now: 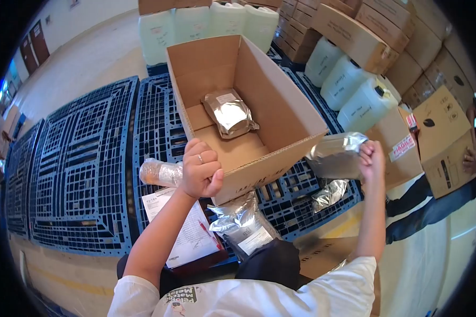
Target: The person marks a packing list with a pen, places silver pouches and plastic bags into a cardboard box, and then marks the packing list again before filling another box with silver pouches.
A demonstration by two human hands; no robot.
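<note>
My left hand [202,168], with a ring on one finger, is closed at the near left corner of an open cardboard box [280,90], its fingers curled over the rim. Inside the box a silver foil pouch [230,112] with a white label lies flat. To the right of the box, my right hand [373,159] grips the top end of another foil pouch [334,155] and holds it up. A third foil pouch [243,222], labelled, rests by my knees. One more small foil packet [329,195] lies under the held pouch.
Blue plastic pallets [82,164] spread left and beneath the box. A bubble-wrapped jar [161,172] and papers with a red pen [182,227] lie at left. Filled jerrycans [365,103] and stacked cartons [354,31] stand behind. Another person's hand [469,161] touches a carton [443,142] at right.
</note>
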